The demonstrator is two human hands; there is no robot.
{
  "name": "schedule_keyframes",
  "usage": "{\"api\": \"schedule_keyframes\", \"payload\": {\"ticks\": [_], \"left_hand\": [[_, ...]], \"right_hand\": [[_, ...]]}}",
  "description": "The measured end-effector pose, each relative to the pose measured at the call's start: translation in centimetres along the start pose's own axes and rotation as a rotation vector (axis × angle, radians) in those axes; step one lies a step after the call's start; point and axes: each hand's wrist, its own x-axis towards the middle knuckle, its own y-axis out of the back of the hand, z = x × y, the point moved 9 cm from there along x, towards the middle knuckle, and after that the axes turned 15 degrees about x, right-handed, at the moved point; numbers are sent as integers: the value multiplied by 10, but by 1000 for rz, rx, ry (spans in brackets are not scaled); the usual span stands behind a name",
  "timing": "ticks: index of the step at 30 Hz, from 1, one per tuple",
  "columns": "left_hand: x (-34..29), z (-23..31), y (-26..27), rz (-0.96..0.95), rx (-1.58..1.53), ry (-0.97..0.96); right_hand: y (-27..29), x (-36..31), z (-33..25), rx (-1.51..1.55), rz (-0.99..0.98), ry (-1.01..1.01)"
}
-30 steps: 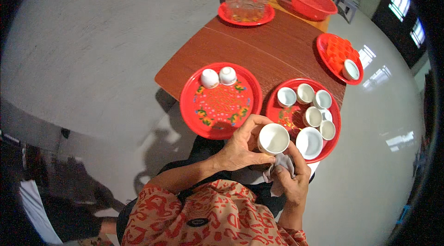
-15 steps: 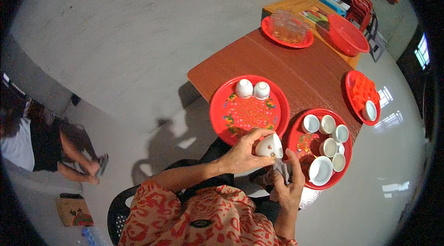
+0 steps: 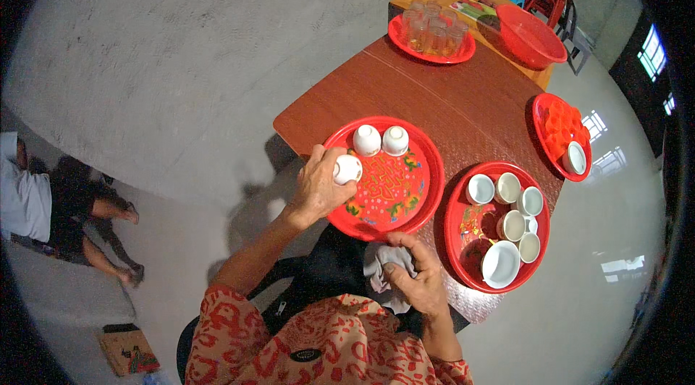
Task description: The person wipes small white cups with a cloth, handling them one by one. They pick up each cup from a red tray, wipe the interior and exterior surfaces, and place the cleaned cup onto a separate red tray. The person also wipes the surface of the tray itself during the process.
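My left hand (image 3: 318, 186) grips a white cup (image 3: 347, 169), turned bottom up, over the left side of a round red tray (image 3: 384, 204) with a flowered pattern. Two more white cups, the left one (image 3: 367, 140) and the right one (image 3: 395, 140), stand upside down side by side at that tray's far edge. Close to my body, my right hand (image 3: 421, 276) has a crumpled greyish cloth (image 3: 384, 269) in its fingers. To the right, a second red tray (image 3: 457, 240) carries several upright cups (image 3: 507, 187) and a larger white cup (image 3: 501, 264).
Drinking glasses (image 3: 434, 34) crowd a red plate (image 3: 405, 48) on the brown table (image 3: 347, 95). Beyond is a red basin (image 3: 532, 37). At the right edge, another red tray (image 3: 539, 124) bears orange-red items and a white cup (image 3: 575, 158). A person (image 3: 36, 204) is at far left.
My left hand has carried the cup leftward to the flowered tray and turned it bottom up. My right hand has shifted left and nearer with the cloth. The view has shifted slightly.
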Motion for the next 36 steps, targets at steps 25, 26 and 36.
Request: {"api": "schedule_keyframes", "payload": {"ticks": [25, 26, 36], "left_hand": [[26, -12, -23, 242, 116, -148], [23, -7, -16, 248, 151, -149], [7, 139, -33, 76, -98, -512]], "right_hand": [[21, 0, 8, -31, 95, 1], [21, -2, 7, -44, 95, 22], [44, -44, 3, -57, 116, 11]]}}
